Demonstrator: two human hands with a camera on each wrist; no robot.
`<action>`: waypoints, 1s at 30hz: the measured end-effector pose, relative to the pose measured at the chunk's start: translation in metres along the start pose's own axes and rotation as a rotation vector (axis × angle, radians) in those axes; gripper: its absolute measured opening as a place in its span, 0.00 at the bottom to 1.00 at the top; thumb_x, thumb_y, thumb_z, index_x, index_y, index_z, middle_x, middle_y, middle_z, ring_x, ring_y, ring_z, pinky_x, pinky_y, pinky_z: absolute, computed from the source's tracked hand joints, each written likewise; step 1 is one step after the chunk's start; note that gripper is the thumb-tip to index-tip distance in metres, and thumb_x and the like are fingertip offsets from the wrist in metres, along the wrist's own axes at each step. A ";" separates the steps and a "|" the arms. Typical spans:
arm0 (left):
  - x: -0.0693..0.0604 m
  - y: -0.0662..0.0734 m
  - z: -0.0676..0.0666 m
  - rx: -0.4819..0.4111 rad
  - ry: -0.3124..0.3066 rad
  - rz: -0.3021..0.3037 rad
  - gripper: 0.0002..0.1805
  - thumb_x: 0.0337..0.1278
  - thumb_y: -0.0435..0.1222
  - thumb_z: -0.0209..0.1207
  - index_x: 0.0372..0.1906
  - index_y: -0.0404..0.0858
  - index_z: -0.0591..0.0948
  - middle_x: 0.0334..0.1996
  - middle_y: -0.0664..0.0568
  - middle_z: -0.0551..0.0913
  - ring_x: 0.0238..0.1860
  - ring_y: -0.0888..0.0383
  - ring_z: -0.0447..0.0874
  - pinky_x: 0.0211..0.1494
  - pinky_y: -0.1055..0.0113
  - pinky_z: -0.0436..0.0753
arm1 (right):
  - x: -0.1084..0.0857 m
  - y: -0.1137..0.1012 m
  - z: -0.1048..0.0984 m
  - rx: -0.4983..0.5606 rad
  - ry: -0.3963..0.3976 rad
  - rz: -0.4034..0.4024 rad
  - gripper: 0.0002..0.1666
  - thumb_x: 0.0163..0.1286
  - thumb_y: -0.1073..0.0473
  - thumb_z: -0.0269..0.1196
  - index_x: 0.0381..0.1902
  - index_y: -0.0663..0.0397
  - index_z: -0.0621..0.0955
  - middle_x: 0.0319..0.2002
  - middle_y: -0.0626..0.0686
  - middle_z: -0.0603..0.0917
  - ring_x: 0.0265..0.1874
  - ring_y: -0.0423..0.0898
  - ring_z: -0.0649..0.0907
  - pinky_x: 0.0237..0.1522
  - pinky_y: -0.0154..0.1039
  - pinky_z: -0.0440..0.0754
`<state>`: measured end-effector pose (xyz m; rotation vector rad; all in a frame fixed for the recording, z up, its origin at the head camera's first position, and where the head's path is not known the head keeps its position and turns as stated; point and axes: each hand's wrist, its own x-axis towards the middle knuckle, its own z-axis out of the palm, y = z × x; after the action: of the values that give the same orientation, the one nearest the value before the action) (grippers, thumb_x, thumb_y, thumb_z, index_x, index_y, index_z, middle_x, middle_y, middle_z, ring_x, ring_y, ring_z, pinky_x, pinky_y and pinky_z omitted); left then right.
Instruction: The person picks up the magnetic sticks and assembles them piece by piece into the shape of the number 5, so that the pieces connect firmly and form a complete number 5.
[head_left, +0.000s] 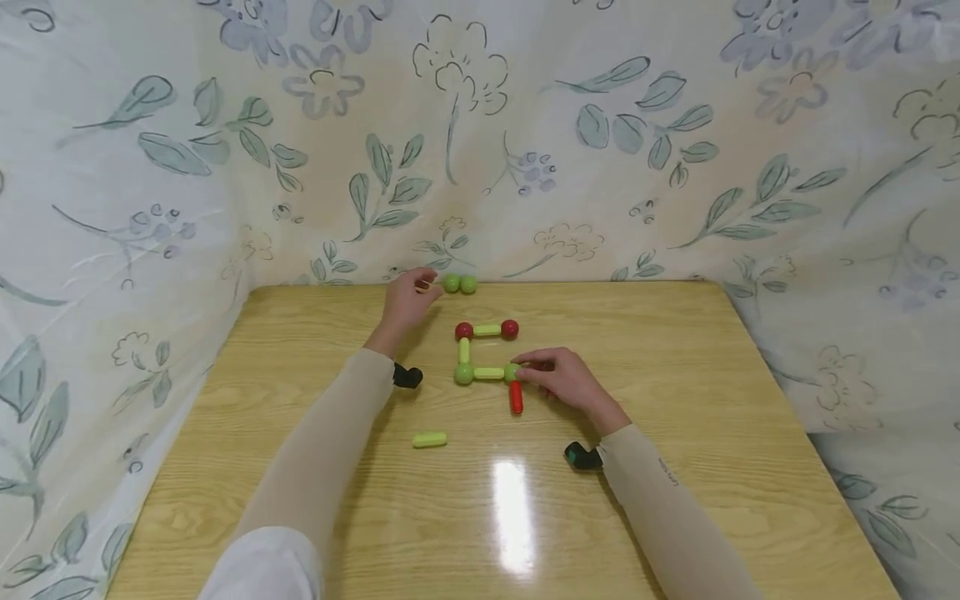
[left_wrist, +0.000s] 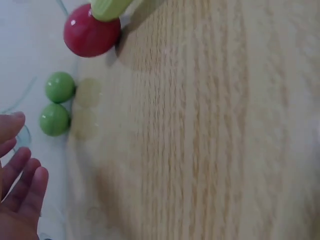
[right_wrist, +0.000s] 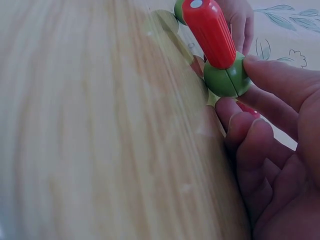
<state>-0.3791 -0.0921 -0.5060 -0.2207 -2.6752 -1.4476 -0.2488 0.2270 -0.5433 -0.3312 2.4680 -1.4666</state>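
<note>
My right hand [head_left: 564, 379] pinches a green ball [right_wrist: 222, 79] between thumb and fingers, at the near right corner of a ball-and-rod shape. From that ball a red rod [head_left: 516, 398] sticks out towards me. A yellow-green rod [head_left: 489, 373] joins it to another green ball [head_left: 464, 373]. Another rod [head_left: 464, 351] runs from there to a red ball [head_left: 464, 332], and a further rod [head_left: 487, 330] links to a second red ball [head_left: 510, 329]. At the back edge, two loose green balls [left_wrist: 57, 102] lie just right of my left hand [head_left: 411, 298], which holds nothing, its fingers relaxed.
A loose yellow-green rod [head_left: 430, 440] lies on the wooden table [head_left: 637, 533], nearer to me and left of the middle. Flower-patterned cloth [head_left: 480, 167] hangs behind the table and along its sides. A dark wrist camera [head_left: 583, 457] sits at my right cuff.
</note>
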 end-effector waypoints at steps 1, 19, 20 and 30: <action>0.002 -0.002 0.002 -0.010 0.009 -0.008 0.22 0.74 0.34 0.68 0.67 0.33 0.83 0.60 0.40 0.83 0.59 0.44 0.81 0.64 0.51 0.82 | 0.000 0.000 0.000 0.004 0.000 0.001 0.20 0.74 0.44 0.74 0.58 0.44 0.91 0.43 0.50 0.90 0.23 0.48 0.80 0.26 0.39 0.80; 0.018 -0.018 0.020 0.020 0.047 -0.021 0.23 0.69 0.33 0.73 0.66 0.34 0.84 0.60 0.43 0.85 0.60 0.45 0.82 0.65 0.52 0.80 | 0.000 0.000 0.002 0.014 -0.002 -0.002 0.19 0.75 0.44 0.73 0.59 0.44 0.91 0.42 0.51 0.89 0.23 0.48 0.81 0.25 0.39 0.81; 0.019 -0.017 0.021 0.034 0.050 -0.020 0.23 0.69 0.33 0.73 0.66 0.35 0.84 0.59 0.43 0.85 0.59 0.45 0.82 0.64 0.52 0.81 | 0.000 0.000 0.002 0.013 -0.001 0.000 0.19 0.75 0.44 0.73 0.59 0.44 0.91 0.42 0.50 0.89 0.23 0.48 0.81 0.26 0.39 0.81; 0.026 -0.015 0.033 0.074 0.071 -0.035 0.22 0.68 0.36 0.74 0.62 0.35 0.85 0.54 0.44 0.85 0.55 0.46 0.82 0.61 0.53 0.81 | 0.000 0.004 0.003 0.010 0.003 -0.014 0.18 0.76 0.45 0.73 0.59 0.43 0.91 0.42 0.50 0.90 0.23 0.49 0.81 0.26 0.39 0.81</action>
<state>-0.4079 -0.0698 -0.5323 -0.1152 -2.6818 -1.3367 -0.2484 0.2266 -0.5482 -0.3457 2.4646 -1.4860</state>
